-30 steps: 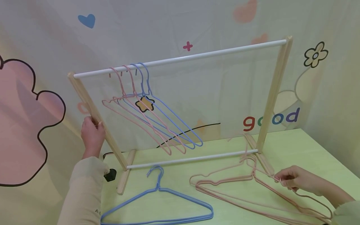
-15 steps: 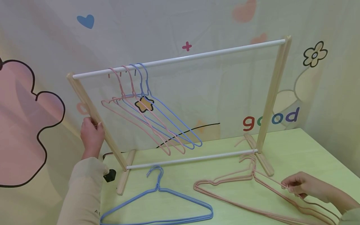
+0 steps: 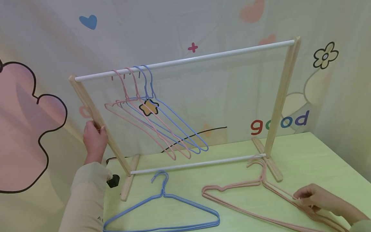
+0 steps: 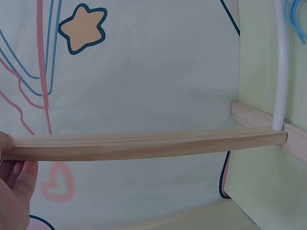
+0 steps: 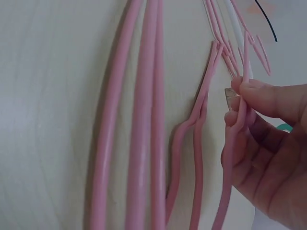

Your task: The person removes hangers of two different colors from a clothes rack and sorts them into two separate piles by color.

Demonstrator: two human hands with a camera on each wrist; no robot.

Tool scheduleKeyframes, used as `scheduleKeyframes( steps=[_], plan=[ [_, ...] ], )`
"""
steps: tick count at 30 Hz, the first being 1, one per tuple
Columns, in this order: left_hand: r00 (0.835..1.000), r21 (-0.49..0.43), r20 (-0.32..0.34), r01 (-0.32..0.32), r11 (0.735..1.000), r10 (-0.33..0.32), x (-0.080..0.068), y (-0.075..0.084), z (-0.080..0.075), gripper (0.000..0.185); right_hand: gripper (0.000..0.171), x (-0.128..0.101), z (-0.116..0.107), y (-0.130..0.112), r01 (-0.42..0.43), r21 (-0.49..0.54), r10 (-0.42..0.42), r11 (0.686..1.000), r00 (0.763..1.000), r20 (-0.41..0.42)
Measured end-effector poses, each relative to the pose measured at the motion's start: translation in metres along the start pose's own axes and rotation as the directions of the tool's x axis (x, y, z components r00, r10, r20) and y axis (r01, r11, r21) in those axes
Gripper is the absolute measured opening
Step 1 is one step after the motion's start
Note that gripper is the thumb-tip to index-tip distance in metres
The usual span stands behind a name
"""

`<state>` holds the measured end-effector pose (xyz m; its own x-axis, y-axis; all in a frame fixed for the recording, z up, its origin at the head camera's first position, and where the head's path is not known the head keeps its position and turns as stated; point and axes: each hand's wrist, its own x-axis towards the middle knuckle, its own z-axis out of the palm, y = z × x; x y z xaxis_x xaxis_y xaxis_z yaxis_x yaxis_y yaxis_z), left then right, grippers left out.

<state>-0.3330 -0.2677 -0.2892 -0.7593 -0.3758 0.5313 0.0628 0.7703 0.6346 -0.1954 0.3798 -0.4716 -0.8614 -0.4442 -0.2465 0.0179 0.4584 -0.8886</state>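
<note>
My left hand [image 3: 95, 138] grips the left wooden post [image 3: 90, 103] of a garment rack; in the left wrist view, its fingers wrap round the same post [image 4: 144, 145]. My right hand [image 3: 317, 199] is at the front right, and in the right wrist view its thumb and fingers pinch the arm of a pink hanger [image 5: 229, 163]. More pink hangers [image 3: 243, 184] lie stacked on the table just beneath, their hooks close to the rack's right foot. Several hangers, pink [image 3: 157, 132] and blue [image 3: 182, 125], hang from the white top rail [image 3: 203, 58] near its left end.
Stacked blue hangers [image 3: 189, 201] lie at the front middle of the green table [image 3: 311, 154]. The rack's white lower bar [image 3: 197, 165] runs behind them, and a patterned cloth [image 3: 220, 22] hangs behind the rack. A small black object [image 3: 113, 180] is beside the left foot.
My right hand has moved slightly right and down with the pink hanger, which now lies almost in line with the others. Its hook has come away from the rack's right foot. My left hand stays put.
</note>
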Motion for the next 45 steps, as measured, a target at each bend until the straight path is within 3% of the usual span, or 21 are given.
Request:
scheduleKeyframes(
  steps=[5, 12, 15, 21, 30, 35, 45],
  plan=[
    [1.0, 0.004, -0.009, -0.015, 1.0, 0.015, 0.001, -0.002, 0.0, 0.029, 0.026, 0.003, 0.004, 0.002, -0.038, -0.034, 0.036, 0.999, 0.998, -0.046],
    [1.0, 0.001, 0.009, -0.006, 1.0, 0.006, 0.002, -0.002, -0.003, 0.03, 0.019, 0.007, 0.007, 0.0, 0.041, -0.102, -0.047, 0.994, 0.997, -0.055],
    [1.0, -0.001, 0.025, 0.01, 1.0, -0.01, 0.003, -0.002, -0.004, 0.03, 0.02, 0.011, 0.006, -0.011, 0.038, -0.174, -0.053, 0.984, 0.995, -0.081],
    [1.0, -0.005, 0.023, 0.012, 1.0, -0.012, 0.004, -0.003, -0.005, 0.03, 0.024, 0.027, 0.001, -0.044, 0.036, -0.314, -0.084, 0.949, 0.987, -0.14],
    [0.999, 0.003, 0.038, 0.006, 1.0, -0.006, 0.003, -0.003, -0.005, 0.03, 0.031, 0.052, 0.0, -0.126, 0.131, -0.334, -0.177, 0.933, 0.978, -0.113],
    [0.998, 0.002, 0.054, 0.023, 1.0, -0.023, 0.003, -0.002, -0.006, 0.03, 0.032, 0.064, 0.004, -0.173, 0.197, -0.365, -0.247, 0.91, 0.964, -0.094],
    [0.999, -0.011, 0.049, 0.02, 1.0, -0.02, 0.003, -0.002, -0.007, 0.03, 0.03, 0.087, 0.019, -0.219, 0.289, -0.437, -0.352, 0.852, 0.934, -0.069]
  ],
)
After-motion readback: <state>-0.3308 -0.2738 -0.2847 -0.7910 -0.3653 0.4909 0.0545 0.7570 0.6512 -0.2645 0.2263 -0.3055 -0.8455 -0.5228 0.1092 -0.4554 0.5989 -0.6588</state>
